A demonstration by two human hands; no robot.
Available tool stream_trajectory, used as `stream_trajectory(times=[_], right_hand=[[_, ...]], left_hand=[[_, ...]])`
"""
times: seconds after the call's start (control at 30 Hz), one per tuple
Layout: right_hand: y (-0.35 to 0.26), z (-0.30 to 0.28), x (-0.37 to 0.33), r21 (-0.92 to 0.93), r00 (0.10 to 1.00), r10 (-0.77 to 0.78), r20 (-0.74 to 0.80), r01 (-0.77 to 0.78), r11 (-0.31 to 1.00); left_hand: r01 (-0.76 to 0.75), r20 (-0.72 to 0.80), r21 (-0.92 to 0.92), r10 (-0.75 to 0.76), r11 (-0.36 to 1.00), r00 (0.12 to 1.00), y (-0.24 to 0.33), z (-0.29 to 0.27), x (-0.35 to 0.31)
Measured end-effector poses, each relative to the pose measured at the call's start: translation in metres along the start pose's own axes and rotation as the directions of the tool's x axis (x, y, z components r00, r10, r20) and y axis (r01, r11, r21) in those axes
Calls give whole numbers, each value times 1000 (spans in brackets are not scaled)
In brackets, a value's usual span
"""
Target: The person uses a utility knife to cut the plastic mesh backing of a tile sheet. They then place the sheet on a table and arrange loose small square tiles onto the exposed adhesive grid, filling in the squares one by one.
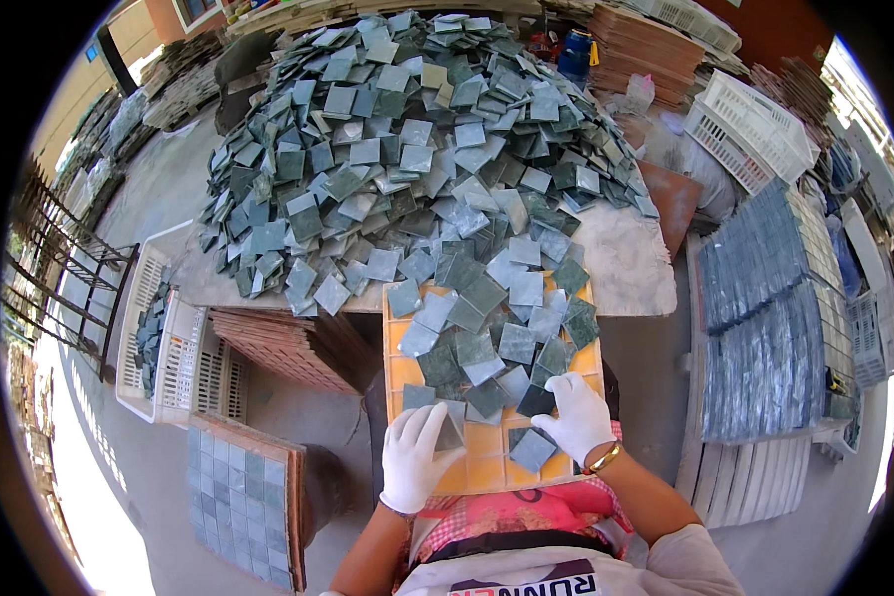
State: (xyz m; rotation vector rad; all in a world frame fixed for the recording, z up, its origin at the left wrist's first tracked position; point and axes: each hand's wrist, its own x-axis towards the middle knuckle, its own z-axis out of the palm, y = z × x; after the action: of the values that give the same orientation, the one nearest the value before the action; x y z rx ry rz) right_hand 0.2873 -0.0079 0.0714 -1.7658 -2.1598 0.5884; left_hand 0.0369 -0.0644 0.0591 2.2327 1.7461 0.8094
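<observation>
A yellow gridded tray [392, 372] lies in front of me, with a loose heap of square grey-green stone tiles [477, 348] over its far and middle parts. My left hand [417, 459], in a white glove, grips a grey tile [450, 433] between thumb and fingers at the tray's near left. At the near right, my gloved right hand [576, 417] pinches the edge of a dark tile [536, 400]. Just below that hand, a blue-grey tile [533, 451] lies tilted across the grid. A few tiles near the left hand sit squarely in the cells.
A big mound of loose tiles [397, 149] covers the table [626, 258] beyond the tray. White crates [169, 343] stand at left, above a stack of boards topped with tiles [233, 497]. On the right are wrapped tile stacks [760, 348] and another white crate [750, 129].
</observation>
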Motion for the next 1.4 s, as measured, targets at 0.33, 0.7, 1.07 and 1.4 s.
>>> stream_trajectory(times=[0.33, 0.7, 1.07, 1.4], right_hand=[[-61, 16, -10, 485, 958, -217, 185, 103, 868], [-65, 40, -12, 319, 920, -340, 196, 268, 909], [0, 5, -49, -50, 825, -467, 318, 506, 861], [-17, 1, -35, 62, 794, -546, 266, 551, 832]], left_hand=[[299, -128, -241, -336, 923, 933, -47, -30, -32], [97, 144, 37, -101, 995, 984, -44, -17, -77], [98, 186, 136, -122, 986, 975, -28, -23, -82], [176, 34, -19, -175, 984, 984, -5, -20, -86]])
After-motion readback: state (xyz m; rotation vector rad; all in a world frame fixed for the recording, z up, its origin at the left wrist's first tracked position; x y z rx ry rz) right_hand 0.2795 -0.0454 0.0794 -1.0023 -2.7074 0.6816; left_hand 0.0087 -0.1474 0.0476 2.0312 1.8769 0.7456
